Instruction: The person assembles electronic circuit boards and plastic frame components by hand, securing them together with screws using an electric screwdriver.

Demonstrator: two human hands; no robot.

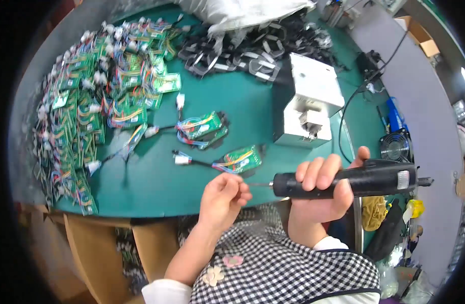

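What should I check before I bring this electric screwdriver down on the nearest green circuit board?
1. Right hand wrapped firmly round the black electric screwdriver: ok.
2. Left hand pinched at the screwdriver's bit: ok, though whether a screw sits there, cannot tell.
3. Nearest green circuit board lying flat on the green mat, apart from both hands: ok.
4. That board's wires and white connector off to its left, away from its face: ok.
5. White box machine standing behind the board, out of the tool's way: ok.
6. Screwdriver cord free of snags: cannot tell.
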